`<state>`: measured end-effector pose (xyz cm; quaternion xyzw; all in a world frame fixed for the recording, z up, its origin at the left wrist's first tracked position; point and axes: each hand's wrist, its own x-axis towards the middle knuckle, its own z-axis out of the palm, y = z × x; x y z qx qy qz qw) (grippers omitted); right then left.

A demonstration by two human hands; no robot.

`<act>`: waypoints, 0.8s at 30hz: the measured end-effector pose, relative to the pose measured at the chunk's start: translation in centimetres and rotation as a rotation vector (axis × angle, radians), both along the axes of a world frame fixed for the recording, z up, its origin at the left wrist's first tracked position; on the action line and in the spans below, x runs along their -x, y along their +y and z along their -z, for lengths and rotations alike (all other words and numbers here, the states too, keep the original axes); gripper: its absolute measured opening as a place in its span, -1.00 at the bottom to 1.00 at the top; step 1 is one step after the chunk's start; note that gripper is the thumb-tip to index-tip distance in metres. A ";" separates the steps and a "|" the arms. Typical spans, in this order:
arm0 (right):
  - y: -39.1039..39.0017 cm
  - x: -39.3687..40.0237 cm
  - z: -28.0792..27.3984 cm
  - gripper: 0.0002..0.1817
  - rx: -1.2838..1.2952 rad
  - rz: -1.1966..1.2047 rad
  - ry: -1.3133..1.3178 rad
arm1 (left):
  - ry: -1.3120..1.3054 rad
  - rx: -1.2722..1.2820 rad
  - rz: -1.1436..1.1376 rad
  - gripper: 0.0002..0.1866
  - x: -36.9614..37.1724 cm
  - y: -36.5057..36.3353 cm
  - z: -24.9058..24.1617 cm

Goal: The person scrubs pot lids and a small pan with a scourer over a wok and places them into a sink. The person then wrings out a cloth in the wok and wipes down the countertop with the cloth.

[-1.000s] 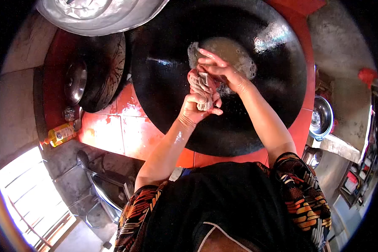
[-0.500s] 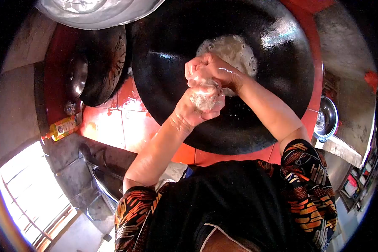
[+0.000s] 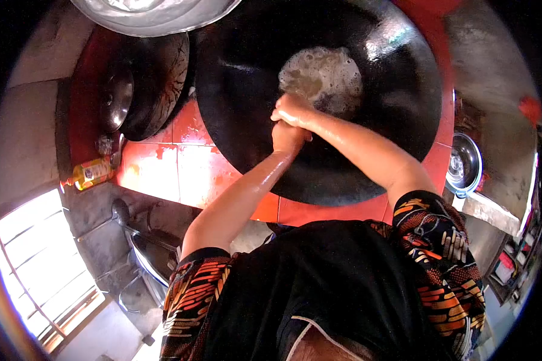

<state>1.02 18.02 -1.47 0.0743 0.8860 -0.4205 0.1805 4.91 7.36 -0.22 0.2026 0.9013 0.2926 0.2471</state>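
My left hand point(image 3: 288, 138) and my right hand point(image 3: 295, 111) are closed one against the other, the right above the left in view. Half a second ago a tan, rough-textured scrubber showed between them. Now my fingers and the backs of my hands hide it. Both hands are wet and hang over the near part of a big black wok point(image 3: 247, 114). Just beyond my right hand, cloudy, foamy water point(image 3: 322, 75) lies in the bottom of the wok.
The wok is set in a red tiled counter point(image 3: 193, 174), wet at left. A second dark wok point(image 3: 159, 90) sits at left, with a yellow bottle point(image 3: 93, 173) near it. A silver metal lid or basin point(image 3: 162, 18) is at the top. A metal basin point(image 3: 464, 165) stands at right.
My hands have turned and drawn closer together, knuckles up, so the scrubber is out of sight. More of the foamy water shows. The view has shifted slightly.
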 end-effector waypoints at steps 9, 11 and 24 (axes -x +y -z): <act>0.8 -10.3 -2.0 -0.40 0.880 0.757 -0.384 | -0.502 -0.689 -0.329 -0.72 -2.3 -5.3 -0.4; 0.4 -11.5 -3.6 -0.45 0.929 0.770 -0.281 | -0.775 -0.919 -0.629 -0.73 -2.5 -6.8 -3.4; -2.3 -19.7 -14.1 -0.65 0.470 0.476 0.485 | -0.602 -1.253 -0.476 -0.83 -4.3 -13.5 -19.3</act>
